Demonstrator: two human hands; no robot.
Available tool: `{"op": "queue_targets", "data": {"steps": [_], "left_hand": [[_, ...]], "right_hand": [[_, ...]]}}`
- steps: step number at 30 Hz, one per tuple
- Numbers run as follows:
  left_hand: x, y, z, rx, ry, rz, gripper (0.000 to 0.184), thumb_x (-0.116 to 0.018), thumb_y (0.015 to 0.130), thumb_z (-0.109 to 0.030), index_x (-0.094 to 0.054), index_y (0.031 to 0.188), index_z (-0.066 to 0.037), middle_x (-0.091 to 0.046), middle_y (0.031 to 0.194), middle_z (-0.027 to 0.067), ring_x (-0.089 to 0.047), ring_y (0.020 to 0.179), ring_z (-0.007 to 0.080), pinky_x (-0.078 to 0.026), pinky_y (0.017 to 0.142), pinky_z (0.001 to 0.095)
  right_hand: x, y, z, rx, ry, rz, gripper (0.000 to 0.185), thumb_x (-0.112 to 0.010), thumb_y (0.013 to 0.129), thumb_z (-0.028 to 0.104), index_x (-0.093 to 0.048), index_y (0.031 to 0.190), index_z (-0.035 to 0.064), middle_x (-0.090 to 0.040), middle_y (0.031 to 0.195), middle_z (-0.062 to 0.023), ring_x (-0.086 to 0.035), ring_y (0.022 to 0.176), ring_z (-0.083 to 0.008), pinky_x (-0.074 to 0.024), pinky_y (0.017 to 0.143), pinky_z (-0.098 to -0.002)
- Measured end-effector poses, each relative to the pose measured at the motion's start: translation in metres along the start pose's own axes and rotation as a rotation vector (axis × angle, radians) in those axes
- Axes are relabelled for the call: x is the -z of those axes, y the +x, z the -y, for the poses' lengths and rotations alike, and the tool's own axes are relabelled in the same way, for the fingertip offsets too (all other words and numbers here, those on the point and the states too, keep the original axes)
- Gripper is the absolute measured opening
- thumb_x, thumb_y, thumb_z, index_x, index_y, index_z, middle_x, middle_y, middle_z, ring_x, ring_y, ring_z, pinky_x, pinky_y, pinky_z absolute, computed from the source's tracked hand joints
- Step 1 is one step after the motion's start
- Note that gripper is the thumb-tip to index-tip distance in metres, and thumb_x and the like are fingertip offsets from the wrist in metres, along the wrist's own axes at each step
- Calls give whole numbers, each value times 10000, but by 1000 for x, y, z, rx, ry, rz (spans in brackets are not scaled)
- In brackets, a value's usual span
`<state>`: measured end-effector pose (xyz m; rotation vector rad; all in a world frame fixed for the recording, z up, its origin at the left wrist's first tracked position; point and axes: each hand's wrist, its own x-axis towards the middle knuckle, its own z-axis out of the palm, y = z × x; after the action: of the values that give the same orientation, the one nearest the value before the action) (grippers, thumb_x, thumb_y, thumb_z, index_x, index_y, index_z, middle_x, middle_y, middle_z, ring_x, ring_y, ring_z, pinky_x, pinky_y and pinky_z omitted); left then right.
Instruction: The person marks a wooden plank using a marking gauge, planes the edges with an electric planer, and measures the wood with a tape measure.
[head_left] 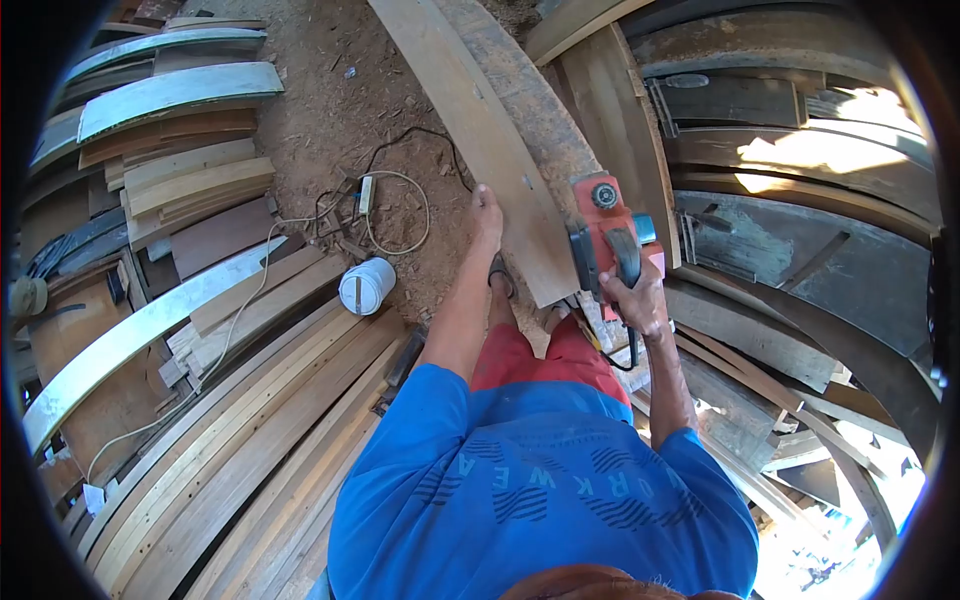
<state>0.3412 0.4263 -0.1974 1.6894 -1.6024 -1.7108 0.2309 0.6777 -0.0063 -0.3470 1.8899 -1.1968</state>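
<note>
My right hand (640, 302) is wrapped around the dark rear handle of a red electric planer (597, 205), which rests on the bench near the board's close end. My left hand (486, 218) grips the left edge of a long, pale wooden board (490, 130); some of its fingers are hidden. The board lies lengthwise, pointing away from me, on a worn wooden bench (535, 105). A dark cord hangs down below the planer.
Stacked planks (250, 420) fill the left side. A white bucket (367, 286) stands on the dirt floor beside an extension socket (366, 195) with looping cables. Wooden panels (770, 235) crowd the right, and sunlight falls on some of them.
</note>
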Motion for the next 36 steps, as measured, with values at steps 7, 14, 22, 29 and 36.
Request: {"op": "queue_targets", "data": {"steps": [7,14,22,29,36], "left_hand": [[3,-27,71,256,-449,205,530,-398,1093,-496,-626,1244,-42,-685,1014,112,-657,771,217,-523,626,313],[-12,-130,200,-149,340,211,308,-551,1011,-291,-590,1187,-42,-677,1019,205,-673,958,330,-534,851,410],[27,-138,295,70,508,508,370,-536,1008,-395,-622,1030,-36,-652,914,175,-639,888,353,-488,833,441],[60,-47,201,75,28,207,411,-540,1018,-391,-579,1196,-23,-662,999,196,-644,911,352,-501,852,453],[3,-52,-39,-786,828,-65,679,-638,924,-370,-473,1494,-41,-450,1501,311,-375,1433,480,-271,1190,588]], "right_hand": [[-8,5,-32,43,71,148,601,-521,1027,587,-565,1027,-13,-583,732,-30,-572,587,-99,-480,533,-281],[-18,-1,-68,139,-128,114,657,-561,988,583,-585,1150,-53,-612,728,-89,-604,655,-188,-484,605,-352],[-67,120,3,307,-215,-1,555,-574,1008,529,-618,1023,-24,-590,673,-39,-569,599,-133,-467,560,-330],[-96,224,105,152,-35,94,520,-519,1053,512,-647,1014,10,-557,661,17,-540,580,-85,-418,506,-270],[-19,120,81,209,98,0,447,-515,1072,435,-648,1090,9,-565,696,15,-526,556,-67,-440,504,-259]]}}
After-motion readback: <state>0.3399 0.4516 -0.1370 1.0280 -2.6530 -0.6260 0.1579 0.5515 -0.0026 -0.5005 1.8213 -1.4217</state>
